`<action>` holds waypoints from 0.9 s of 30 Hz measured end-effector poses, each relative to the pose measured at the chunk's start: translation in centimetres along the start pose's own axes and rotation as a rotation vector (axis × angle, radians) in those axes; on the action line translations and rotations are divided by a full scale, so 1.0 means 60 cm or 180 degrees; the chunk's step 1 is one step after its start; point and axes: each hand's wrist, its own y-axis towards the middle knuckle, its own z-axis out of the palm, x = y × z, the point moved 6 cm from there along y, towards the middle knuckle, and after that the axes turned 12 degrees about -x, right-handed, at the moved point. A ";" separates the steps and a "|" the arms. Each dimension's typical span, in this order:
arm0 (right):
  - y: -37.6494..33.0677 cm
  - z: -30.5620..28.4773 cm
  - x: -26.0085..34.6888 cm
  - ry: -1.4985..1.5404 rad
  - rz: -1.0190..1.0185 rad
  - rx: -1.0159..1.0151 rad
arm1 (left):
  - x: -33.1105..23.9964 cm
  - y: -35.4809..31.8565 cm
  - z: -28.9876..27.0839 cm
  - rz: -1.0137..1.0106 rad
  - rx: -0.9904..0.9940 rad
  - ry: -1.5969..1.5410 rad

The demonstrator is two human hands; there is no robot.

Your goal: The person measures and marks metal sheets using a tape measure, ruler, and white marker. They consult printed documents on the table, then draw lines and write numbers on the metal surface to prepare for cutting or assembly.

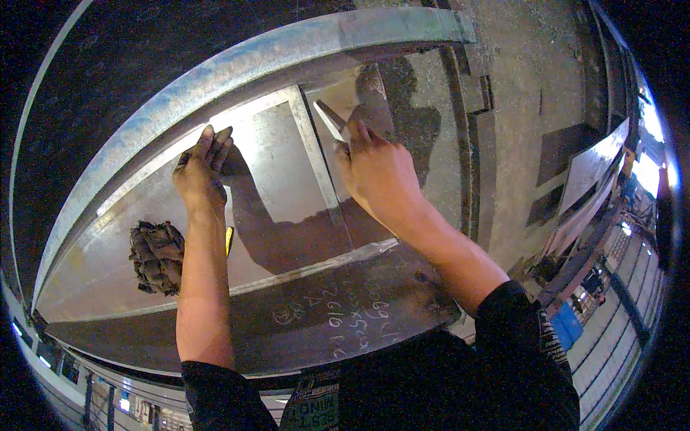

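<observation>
Over a grey steel plate (280, 169), my right hand (381, 169) is closed around a flat, pale metal-looking strip (330, 121) that points up and to the left. My left hand (201, 172) has its thumb and fingers pinched together near a bright, shiny band on the plate's far side. Anything between those fingers is hidden by them and by glare. A crumpled dark bundle, perhaps cloth or gloves (157, 257), lies just left of my left forearm. Beside that forearm's other edge, a small yellow item (229, 241) shows only in part.
A curved-looking steel flange (237, 61) rises along the far side. Nearer me, a dark steel face (323, 309) carries chalk writing. Shadows fall across the plate. Further right are the concrete floor (532, 86), leaning sheets (596, 165) and a blue object (566, 323).
</observation>
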 end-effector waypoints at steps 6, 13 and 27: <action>0.027 0.014 0.013 0.0241 -0.0308 -0.0870 | -0.003 -0.008 0.005 0.0021 0.0003 -0.0046; 0.027 0.007 0.013 0.0067 -0.0306 -0.0743 | -0.006 -0.010 0.003 0.0049 0.0050 -0.0066; 0.000 0.027 -0.011 0.0164 -0.0287 -0.0696 | -0.003 -0.008 0.005 0.0025 -0.0049 -0.0033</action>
